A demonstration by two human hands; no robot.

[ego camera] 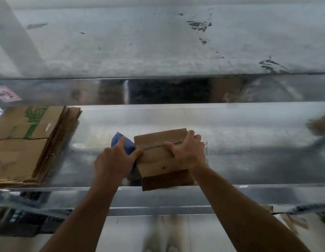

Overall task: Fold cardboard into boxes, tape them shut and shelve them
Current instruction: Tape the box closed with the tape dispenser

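Observation:
A small brown cardboard box (158,164) sits near the front edge of a shiny metal shelf (249,160), its near corner overhanging the edge. My right hand (187,151) grips the box's top from the right, thumb lying along the seam between the flaps. My left hand (114,160) holds a blue object (125,142), apparently a tape dispenser, against the box's left side, with its thumb at the seam. Most of the blue object is hidden behind my left hand.
A stack of flattened cardboard sheets (27,142) with green print lies on the shelf at the left. Another brown cardboard piece (321,122) shows at the right edge. A metal shelf level (158,42) runs above. Dark crates (21,222) stand below left.

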